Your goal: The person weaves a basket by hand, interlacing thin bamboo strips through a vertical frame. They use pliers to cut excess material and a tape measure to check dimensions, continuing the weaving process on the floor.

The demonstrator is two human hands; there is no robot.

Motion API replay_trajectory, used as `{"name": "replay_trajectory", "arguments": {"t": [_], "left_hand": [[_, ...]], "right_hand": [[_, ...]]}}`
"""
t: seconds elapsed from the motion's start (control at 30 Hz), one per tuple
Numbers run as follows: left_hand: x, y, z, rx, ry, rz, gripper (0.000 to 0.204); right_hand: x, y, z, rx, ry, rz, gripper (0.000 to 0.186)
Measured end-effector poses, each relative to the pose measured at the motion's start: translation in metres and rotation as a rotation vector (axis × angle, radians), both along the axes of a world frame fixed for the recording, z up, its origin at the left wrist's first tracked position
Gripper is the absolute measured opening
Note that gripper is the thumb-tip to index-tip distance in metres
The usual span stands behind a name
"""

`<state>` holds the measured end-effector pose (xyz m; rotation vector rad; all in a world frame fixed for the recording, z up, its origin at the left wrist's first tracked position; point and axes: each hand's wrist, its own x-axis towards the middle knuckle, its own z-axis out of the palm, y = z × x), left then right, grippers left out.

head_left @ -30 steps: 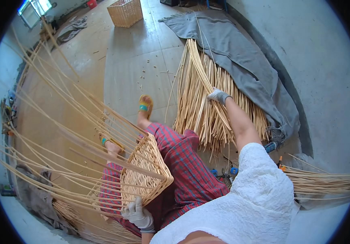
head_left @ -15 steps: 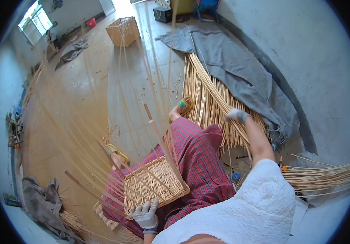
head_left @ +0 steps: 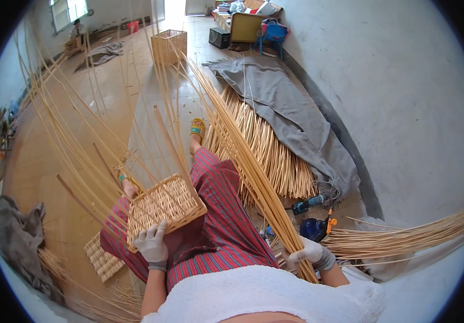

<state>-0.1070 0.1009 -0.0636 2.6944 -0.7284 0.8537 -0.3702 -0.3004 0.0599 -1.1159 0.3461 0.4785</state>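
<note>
A woven wicker basket base (head_left: 163, 203) rests tilted on my lap, with tall bare stakes rising from its edges. My left hand (head_left: 151, 247), in a white glove, grips its near edge. Gloved as well, my right hand (head_left: 308, 255) is wrapped around the lower end of a bundle of long wicker rods (head_left: 253, 172) beside my right thigh. The bundle slants up and away to the left, its thin tips reaching past my foot. Beyond it, a large pile of wicker rods (head_left: 275, 156) lies on the floor, partly under a grey cloth (head_left: 291, 107).
More rods (head_left: 404, 237) lie at the right, by a dark blue spray bottle (head_left: 314, 228) and a power tool (head_left: 307, 204). A flat woven piece (head_left: 102, 258) sits left of my lap. A finished-looking basket (head_left: 168, 46) stands farther off; a person (head_left: 77, 33) sits near the window.
My right hand has drawn a bundle of rods off the pile, back toward my right side. My left hand still holds the basket base. The view has shifted to the right.
</note>
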Motion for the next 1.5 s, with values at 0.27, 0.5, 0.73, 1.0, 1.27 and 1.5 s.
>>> {"name": "replay_trajectory", "arguments": {"t": [0.27,0.5,0.73,1.0,1.27,1.5], "left_hand": [[-0.011,0.006,-0.002,-0.015,-0.031,0.09,0.043],[-0.008,0.015,-0.011,-0.038,0.031,-0.031,0.043],[0.019,-0.006,-0.022,0.009,0.082,-0.008,0.048],[0.028,-0.012,-0.02,0.082,0.216,0.131,0.052],[0.024,0.03,0.104,-0.577,0.456,-0.099,0.059],[-0.028,-0.008,0.156,0.142,0.342,0.056,0.056]], "right_hand": [[0.064,0.001,0.026,0.003,-0.374,-0.005,0.065],[0.15,-0.031,0.061,-0.082,-0.636,-0.211,0.038],[0.241,-0.088,0.056,-0.395,-0.717,-0.414,0.026],[0.334,-0.055,0.061,-0.254,-0.745,-0.702,0.016],[0.316,0.084,-0.016,-0.134,-0.79,-0.742,0.022],[0.206,0.22,-0.052,-0.389,-0.788,0.045,0.055]]}}
